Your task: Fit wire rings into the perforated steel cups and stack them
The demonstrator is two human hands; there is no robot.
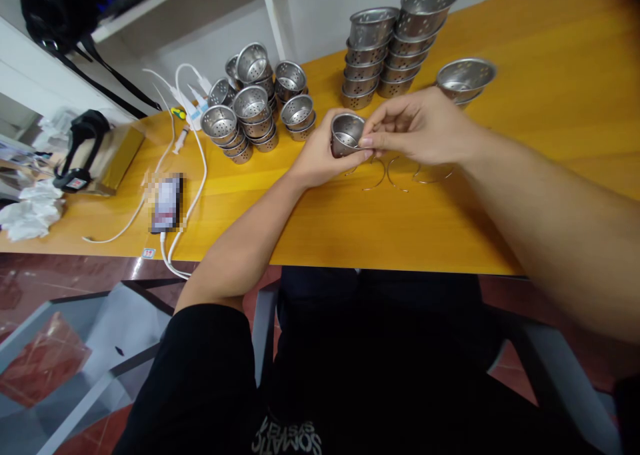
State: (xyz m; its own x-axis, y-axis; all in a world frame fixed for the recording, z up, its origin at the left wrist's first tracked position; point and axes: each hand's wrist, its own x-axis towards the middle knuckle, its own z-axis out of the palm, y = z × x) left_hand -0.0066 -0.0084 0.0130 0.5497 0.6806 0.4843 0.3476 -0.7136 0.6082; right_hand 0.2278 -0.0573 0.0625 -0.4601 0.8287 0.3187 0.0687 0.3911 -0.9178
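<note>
My left hand (314, 158) grips a small perforated metal cup (346, 133) from below and behind, its mouth facing me. My right hand (417, 125) pinches the cup's rim at its right side with thumb and forefinger. Both hands hover just over the yellow table (350, 228). Thin wire rings (400, 173) lie on the table directly under my hands.
Stacks of small perforated cups (255, 105) stand at the back left. Taller stacks of wider perforated bowls (395, 48) stand behind my hands, one lone bowl stack (465, 78) to their right. A phone (167, 203) with white cables (193, 195), a box and black strap lie far left.
</note>
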